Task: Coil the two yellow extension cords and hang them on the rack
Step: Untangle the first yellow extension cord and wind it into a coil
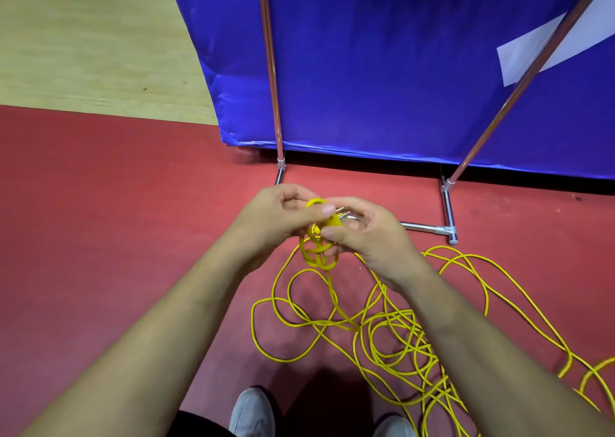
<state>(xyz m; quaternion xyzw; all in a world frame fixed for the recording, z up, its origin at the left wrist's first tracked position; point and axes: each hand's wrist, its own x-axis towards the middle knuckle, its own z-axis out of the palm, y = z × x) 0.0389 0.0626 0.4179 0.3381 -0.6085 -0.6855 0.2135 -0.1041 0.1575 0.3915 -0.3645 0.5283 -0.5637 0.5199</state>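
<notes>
- Above red floor [100, 210]: left hand [276, 217] and right hand [369, 233] pinch small yellow cord coil [318, 253], plug prongs [342, 213] exposed.
- Loose cord [399, 337] tangled below; rack [446, 203] just beyond.

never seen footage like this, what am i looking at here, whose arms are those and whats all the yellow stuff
There is no machine here. This is one picture from a camera worn on a person's head, looking forward and down, so the arms reach in from the bottom. The left hand and the right hand meet in the middle and together grip a small coil of yellow cord, with the metal prongs of its plug poking out on top. The loose cord lies in tangled loops on the red floor; I cannot tell where one cord ends and another begins. Behind stands a metal rack in front of a blue sheet. The person's shoes show at the bottom.
</notes>
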